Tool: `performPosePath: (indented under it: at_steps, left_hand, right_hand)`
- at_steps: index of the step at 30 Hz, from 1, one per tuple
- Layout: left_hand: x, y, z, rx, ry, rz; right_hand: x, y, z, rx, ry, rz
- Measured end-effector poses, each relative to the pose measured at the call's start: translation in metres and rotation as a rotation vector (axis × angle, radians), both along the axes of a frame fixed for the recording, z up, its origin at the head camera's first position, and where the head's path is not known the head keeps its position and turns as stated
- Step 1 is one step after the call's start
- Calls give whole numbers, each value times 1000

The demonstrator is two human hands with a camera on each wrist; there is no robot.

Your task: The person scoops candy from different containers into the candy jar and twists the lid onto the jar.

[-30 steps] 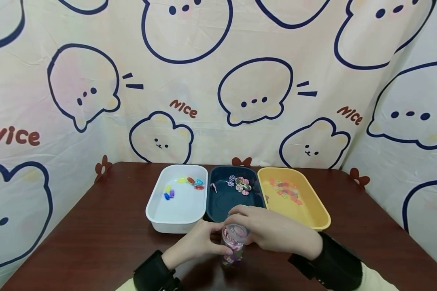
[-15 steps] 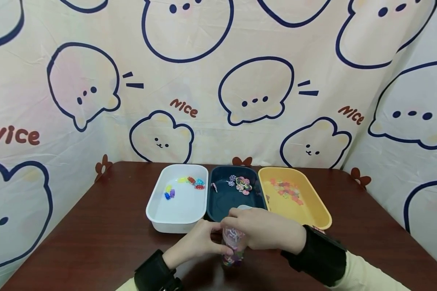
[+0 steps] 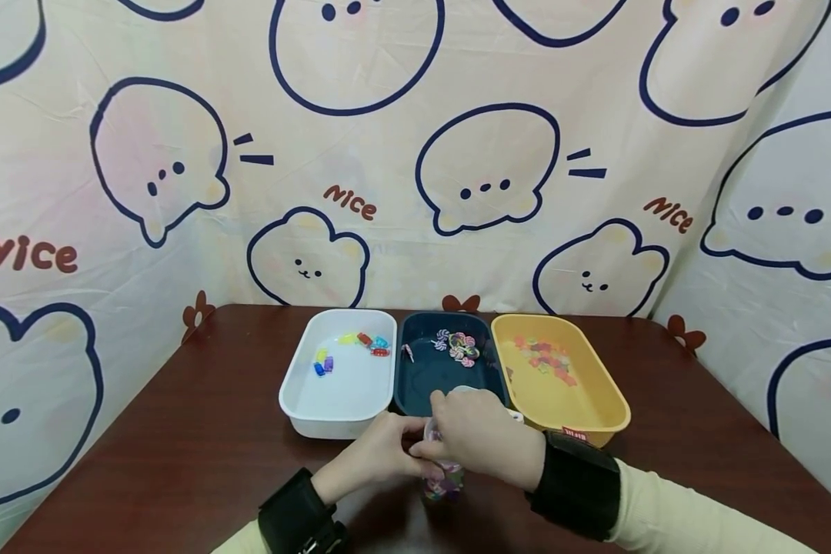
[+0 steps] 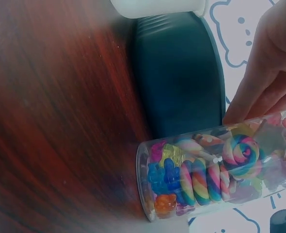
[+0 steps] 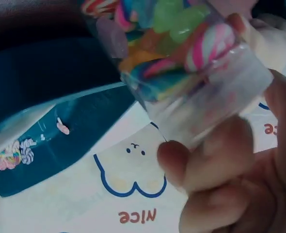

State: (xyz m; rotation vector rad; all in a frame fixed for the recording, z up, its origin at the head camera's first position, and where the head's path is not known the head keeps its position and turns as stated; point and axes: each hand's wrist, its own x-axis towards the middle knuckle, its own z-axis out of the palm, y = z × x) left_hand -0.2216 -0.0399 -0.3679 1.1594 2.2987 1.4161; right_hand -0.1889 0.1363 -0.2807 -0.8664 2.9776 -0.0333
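Observation:
A clear cylindrical jar [image 3: 445, 485] stands upright on the table, filled with colourful candy-shaped pieces. Gummy-bear shapes and striped swirls show through its wall in the left wrist view. My left hand [image 3: 381, 452] grips the jar's upper part from the left, thumb in front. Over the top, my right hand [image 3: 483, 437] curls its fingers and thumb around the jar's clear lid [image 5: 237, 94]. That hand mostly hides the lid in the head view.
Behind the hands sit a white tray [image 3: 339, 400] with small coloured pieces, a dark blue tray [image 3: 422, 385] with swirl lollipop shapes, and a yellow tray [image 3: 595, 392] with pinkish pieces. The brown table [image 3: 201, 431] extends to both sides, with patterned cloth [image 3: 402, 269] behind it.
My right hand has turned over the jar's top, its wrist swinging leftward and its knuckles rising, covering the lid. My left hand and the jar stay nearly in place.

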Motion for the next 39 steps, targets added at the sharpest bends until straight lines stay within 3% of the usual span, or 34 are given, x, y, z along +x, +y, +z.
performPosePath:
  at_steps: [2,8,13,18,25,27,30,33,37,39]
  left_hand:
    - [-1,0,0,-4,7,-4]
    - [0,-2,3,-29,-6,14]
    - [1,0,5,-25,-7,13]
    - [1,2,5,-19,-2,7]
    - [1,1,2,14,-20,11]
    - [1,1,2,10,-17,12]
    - [1,0,3,-6,-13,21]
    - [1,0,3,-16,-20,25]
    - [1,2,3,0,-45,17]
    - [2,2,3,3,-53,17]
  right_hand:
    - [-2,1,3,26,-11,27]
    - [-9,12,19,17,-208,195]
    - [-9,15,20,-26,-172,245]
    - [-10,11,18,-88,-191,188]
    - [-7,6,8,-155,-193,-25]
    - [-8,8,9,-115,-191,-17]
    - [-11,14,17,-82,-247,62]
    - [-12,17,19,-113,-278,94]
    - [-6,14,7,-131,-140,-22]
    - [-4,13,1,-75,-56,-85]
